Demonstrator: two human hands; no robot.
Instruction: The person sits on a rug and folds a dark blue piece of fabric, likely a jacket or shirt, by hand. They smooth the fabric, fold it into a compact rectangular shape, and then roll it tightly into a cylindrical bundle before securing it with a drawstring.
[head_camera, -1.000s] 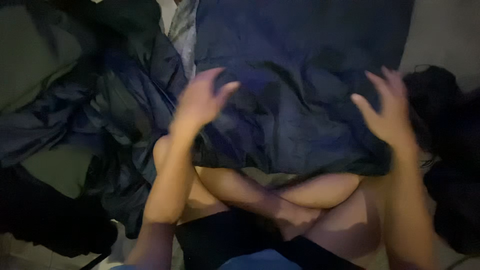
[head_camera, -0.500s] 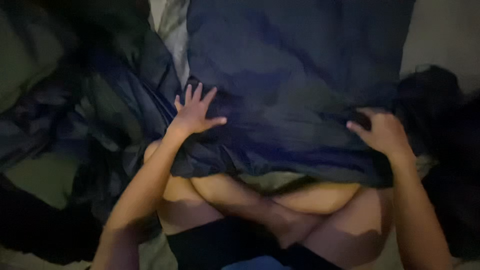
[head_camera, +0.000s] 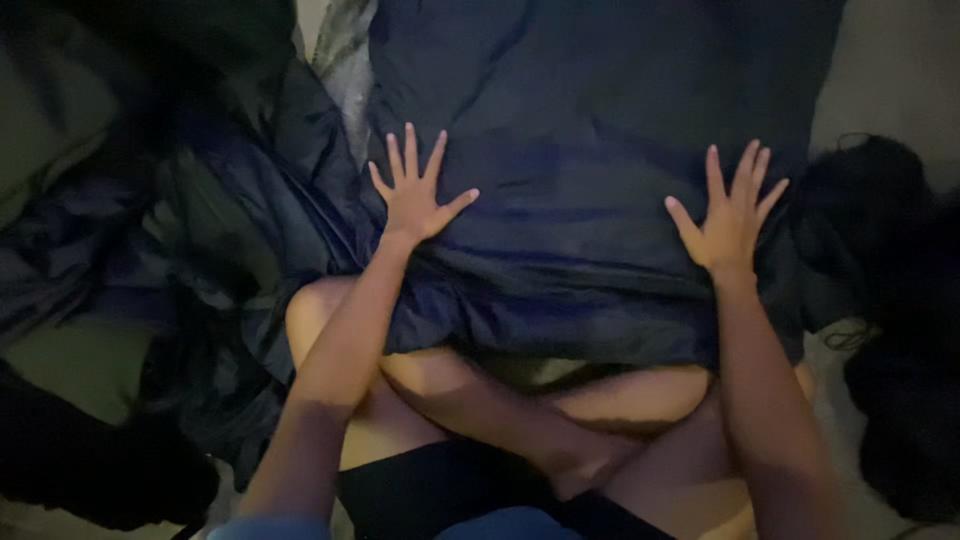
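A dark navy garment (head_camera: 590, 170) lies spread flat in front of me, its near edge draped over my crossed legs (head_camera: 480, 400). My left hand (head_camera: 412, 192) rests palm down on its left part, fingers spread wide. My right hand (head_camera: 730, 215) presses flat near its right edge, fingers also apart. Neither hand holds anything.
A crumpled heap of dark clothes (head_camera: 190, 260) lies to the left. Another dark pile (head_camera: 900, 330) sits at the right. A pale patterned cloth (head_camera: 345, 60) shows at the top, and a light surface (head_camera: 890, 70) at the upper right.
Both hands have slid away from me across the navy garment and flattened, fingers now fully spread. The garment lies smoother than before.
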